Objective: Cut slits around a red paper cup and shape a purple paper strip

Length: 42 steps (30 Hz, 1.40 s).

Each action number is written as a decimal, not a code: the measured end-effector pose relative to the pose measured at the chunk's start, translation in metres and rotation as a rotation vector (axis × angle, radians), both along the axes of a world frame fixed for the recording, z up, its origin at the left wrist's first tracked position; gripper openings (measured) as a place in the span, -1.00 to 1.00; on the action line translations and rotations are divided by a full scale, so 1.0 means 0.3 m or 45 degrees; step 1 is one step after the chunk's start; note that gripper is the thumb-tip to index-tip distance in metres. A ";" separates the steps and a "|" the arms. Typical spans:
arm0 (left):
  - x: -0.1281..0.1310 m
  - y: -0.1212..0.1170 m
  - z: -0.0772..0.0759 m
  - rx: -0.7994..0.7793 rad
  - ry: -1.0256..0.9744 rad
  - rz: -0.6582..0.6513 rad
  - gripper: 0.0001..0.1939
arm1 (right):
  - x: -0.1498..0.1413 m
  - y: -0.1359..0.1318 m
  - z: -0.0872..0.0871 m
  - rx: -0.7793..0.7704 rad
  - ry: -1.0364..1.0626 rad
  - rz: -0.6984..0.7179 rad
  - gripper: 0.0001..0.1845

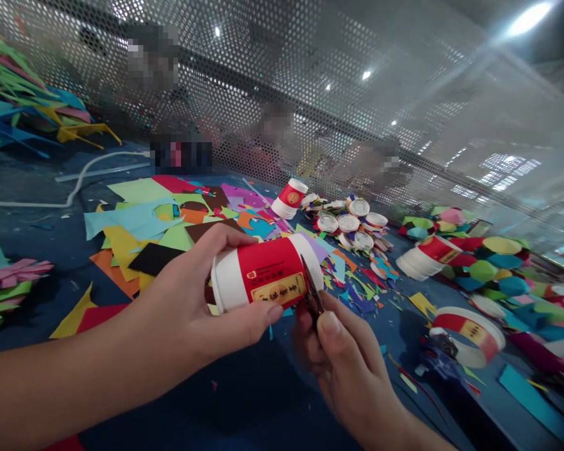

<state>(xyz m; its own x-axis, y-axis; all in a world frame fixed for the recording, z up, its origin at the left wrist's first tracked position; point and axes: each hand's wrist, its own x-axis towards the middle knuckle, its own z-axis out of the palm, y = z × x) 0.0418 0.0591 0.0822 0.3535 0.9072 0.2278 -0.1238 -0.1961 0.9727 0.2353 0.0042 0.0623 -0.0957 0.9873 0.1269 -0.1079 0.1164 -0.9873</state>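
My left hand wraps round a red and white paper cup and holds it tilted on its side, its rim toward the left. Gold panels with dark lettering mark the cup's red band. Close against the cup's base end, my right hand grips a pair of dark scissors. Their pointed blades lie along the cup's wall near the edge of the red band. The handles are mostly hidden by my fingers, and I cannot tell whether the blades have gone through the wall.
Coloured paper pieces spread behind the cup. Beyond them stand a cup stack and a pile of cut cup bottoms. At right are another cup stack, a cup ring and a dark blue glue gun. A perforated metal screen rises behind.
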 end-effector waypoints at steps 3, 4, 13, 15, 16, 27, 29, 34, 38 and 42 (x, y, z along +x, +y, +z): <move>0.001 -0.002 0.001 0.011 -0.002 0.029 -0.60 | -0.003 0.002 -0.001 -0.006 -0.008 0.001 -0.60; 0.001 -0.003 0.001 0.014 0.003 0.036 -0.60 | -0.004 0.002 -0.001 -0.006 -0.009 -0.002 -0.60; -0.008 -0.004 -0.002 0.060 0.060 0.089 -0.56 | -0.002 0.008 -0.010 -0.018 0.007 0.041 -0.58; -0.007 -0.002 -0.003 0.063 0.062 0.096 -0.55 | -0.006 0.010 -0.010 -0.024 0.022 0.045 -0.57; -0.006 -0.001 -0.003 0.063 0.058 0.096 -0.55 | -0.008 0.010 -0.010 -0.030 0.024 0.046 -0.56; -0.006 -0.001 0.002 -0.017 0.055 0.060 -0.52 | -0.003 0.002 -0.025 -0.014 -0.001 0.003 -0.54; -0.008 -0.002 -0.003 -0.029 0.064 0.062 -0.51 | -0.007 0.004 -0.024 -0.009 -0.011 -0.006 -0.54; -0.004 -0.008 -0.015 -0.013 0.071 0.075 -0.50 | -0.020 0.010 -0.019 -0.026 -0.011 -0.018 -0.53; 0.004 -0.012 -0.023 0.017 0.056 0.098 -0.51 | -0.025 0.013 -0.016 -0.048 0.046 0.003 -0.54; 0.004 -0.011 -0.022 0.054 0.053 0.105 -0.52 | -0.024 0.012 -0.004 -0.062 0.035 -0.010 -0.52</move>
<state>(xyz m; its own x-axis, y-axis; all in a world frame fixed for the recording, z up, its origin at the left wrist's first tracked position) 0.0431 0.0558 0.0756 0.2878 0.9237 0.2530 -0.0652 -0.2447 0.9674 0.2280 0.0077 0.0611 -0.0852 0.9931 0.0810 -0.1346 0.0691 -0.9885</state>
